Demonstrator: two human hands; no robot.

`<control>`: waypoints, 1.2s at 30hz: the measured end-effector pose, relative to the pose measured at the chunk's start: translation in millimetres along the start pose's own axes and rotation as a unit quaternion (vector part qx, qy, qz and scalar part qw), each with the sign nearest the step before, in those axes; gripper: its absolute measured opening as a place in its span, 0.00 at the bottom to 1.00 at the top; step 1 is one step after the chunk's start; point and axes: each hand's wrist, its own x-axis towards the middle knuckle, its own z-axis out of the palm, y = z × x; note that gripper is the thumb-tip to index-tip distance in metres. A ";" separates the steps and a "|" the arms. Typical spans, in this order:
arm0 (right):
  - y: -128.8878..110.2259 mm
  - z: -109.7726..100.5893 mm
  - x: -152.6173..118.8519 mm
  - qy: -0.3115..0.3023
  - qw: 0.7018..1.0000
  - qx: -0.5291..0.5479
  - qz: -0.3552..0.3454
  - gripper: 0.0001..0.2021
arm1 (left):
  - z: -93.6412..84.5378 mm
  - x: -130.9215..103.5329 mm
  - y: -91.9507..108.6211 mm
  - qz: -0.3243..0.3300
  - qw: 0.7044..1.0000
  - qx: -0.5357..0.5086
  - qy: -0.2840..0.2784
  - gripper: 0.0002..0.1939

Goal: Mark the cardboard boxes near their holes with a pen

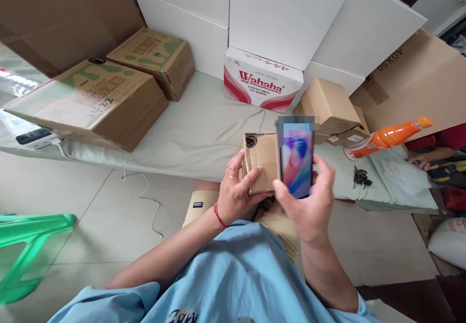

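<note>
My left hand (236, 189) is wrapped round a small brown cardboard box (267, 155), its fingers at the left side and thumb across the front. A black mark or hole shows at the box's upper left corner. In my right hand (311, 201) is a smartphone (296, 162), held upright with its lit, colourful screen facing me. The phone's left edge is close against the box and covers its right side; whether they touch I cannot tell. The top of the phone is blurred out.
On the cloth-covered table stand a Wahaha water carton (262, 80), brown boxes (327, 104), large green-printed boxes (109, 99), an orange bottle (388, 138) and keys (361, 177). A power bank (38, 136) lies left. A green stool (32, 245) is on the floor. Another person's hand (420, 160) shows at right.
</note>
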 end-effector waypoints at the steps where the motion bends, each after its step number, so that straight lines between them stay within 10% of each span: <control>1: 17.4 -5.3 3.8 0.007 0.999 -0.008 0.033 0.43 | -1.3 0.3 0.1 0.000 1.000 0.001 -0.002 0.36; 5: 99.1 -19.8 16.7 0.023 0.975 -0.118 0.185 0.45 | -5.0 3.5 3.4 0.007 1.000 0.010 -0.003 0.40; 8: 146.4 -21.3 12.8 -0.078 0.927 -0.206 0.303 0.45 | -9.9 6.8 6.6 0.000 1.000 0.025 -0.011 0.39; 15: 184.7 -6.9 -5.3 -0.188 0.883 -0.274 0.332 0.45 | -62.4 -3.4 -28.9 -0.043 0.999 -0.019 0.002 0.42; 21: 206.7 12.1 10.9 -0.228 0.877 -0.281 0.316 0.45 | -129.1 -36.6 -65.5 -0.329 0.936 -0.128 0.007 0.35; 28: 174.2 39.6 15.6 -0.176 0.962 -0.012 0.209 0.44 | -139.2 -48.5 -71.0 -0.520 0.790 -0.303 0.113 0.25; 33: 105.9 87.9 16.9 -0.381 0.801 0.358 0.292 0.40 | -109.4 -46.8 -77.6 -0.548 0.774 -0.307 0.085 0.22; 36: 78.2 107.6 16.3 -0.384 0.782 0.403 0.279 0.41 | -98.2 -53.8 -74.6 -0.545 0.776 -0.307 0.083 0.24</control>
